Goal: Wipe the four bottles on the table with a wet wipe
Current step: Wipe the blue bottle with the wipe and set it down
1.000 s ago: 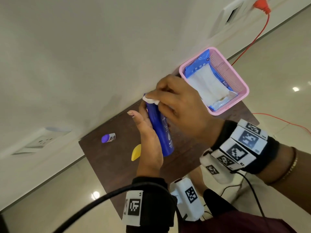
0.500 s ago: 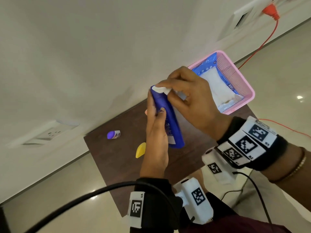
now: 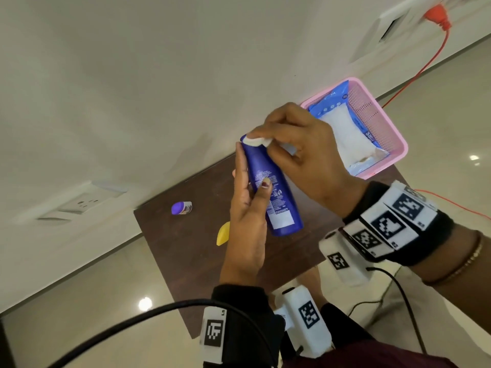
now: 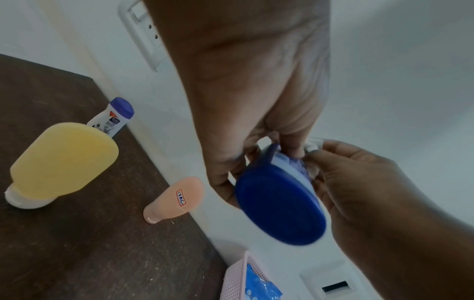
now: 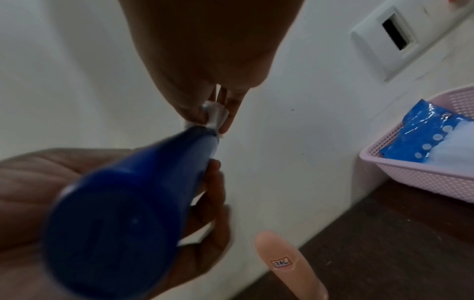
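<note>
We hold the blue bottle (image 3: pixel 271 187) up off the brown table (image 3: pixel 186 251), and it tilts with its narrow end toward twelve o'clock and its flat base toward five o'clock in the head view. Our left hand (image 3: pixel 247 224) wraps the body from the nine o'clock side, thumb across the printed label, and our right hand (image 3: pixel 297 152) pinches a small folded wet wipe (image 3: pixel 256 140) against the narrow tip. From the right wrist the wipe shows white between the fingertips (image 5: pixel 231 113), bunched tight on the tip. To do this stroke well, we judge that the wipe wants opening a little so more cloth meets the plastic, then drawing down the sides toward the base while the left hand turns the bottle, so no strip under the thumb is missed. Too loose a hold on a damp surface could let the bottle slip. Three others stand on the table in the left wrist view: a yellow bottle (image 4: pixel 64 162) at nine o'clock, a white bottle with a purple cap (image 4: pixel 113 115) behind it by the wall, and a peach bottle (image 4: pixel 177 199) near the centre. The pink basket (image 3: pixel 382 120) with the pack of wipes (image 3: pixel 345 136) sits at the table's two o'clock corner.
</note>
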### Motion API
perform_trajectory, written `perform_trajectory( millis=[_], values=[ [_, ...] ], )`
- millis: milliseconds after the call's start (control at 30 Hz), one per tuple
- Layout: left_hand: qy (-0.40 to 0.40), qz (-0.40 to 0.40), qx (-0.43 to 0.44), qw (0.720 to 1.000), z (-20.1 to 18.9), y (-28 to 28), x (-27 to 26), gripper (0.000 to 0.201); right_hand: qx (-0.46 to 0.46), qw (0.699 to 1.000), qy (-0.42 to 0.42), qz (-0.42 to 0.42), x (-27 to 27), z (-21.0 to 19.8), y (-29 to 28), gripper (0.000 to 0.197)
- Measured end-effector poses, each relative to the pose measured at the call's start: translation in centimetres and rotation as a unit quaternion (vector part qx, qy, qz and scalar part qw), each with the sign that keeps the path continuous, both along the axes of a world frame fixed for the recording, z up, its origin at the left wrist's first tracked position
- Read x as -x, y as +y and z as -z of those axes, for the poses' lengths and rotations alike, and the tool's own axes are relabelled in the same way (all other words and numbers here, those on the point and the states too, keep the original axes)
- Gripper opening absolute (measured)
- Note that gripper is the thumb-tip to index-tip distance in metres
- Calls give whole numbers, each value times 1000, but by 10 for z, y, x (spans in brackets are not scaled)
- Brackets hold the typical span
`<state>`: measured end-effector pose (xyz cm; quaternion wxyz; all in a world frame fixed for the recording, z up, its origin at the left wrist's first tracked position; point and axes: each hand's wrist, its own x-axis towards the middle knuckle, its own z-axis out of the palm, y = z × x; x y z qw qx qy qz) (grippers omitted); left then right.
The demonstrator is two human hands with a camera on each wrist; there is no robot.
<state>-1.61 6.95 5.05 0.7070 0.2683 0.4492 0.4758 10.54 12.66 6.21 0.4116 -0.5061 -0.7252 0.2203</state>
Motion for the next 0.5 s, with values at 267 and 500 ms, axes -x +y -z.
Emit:
perform_trajectory(
  millis=[267,500],
  values=[
    [36,-12,11,999,7,2,11,57,8,995,-72,-68,-8,10,-26,20],
    [30,-34,45,998,8,-5,0,58,30,999,-7,-17,1,-1,4,20]
  ],
)
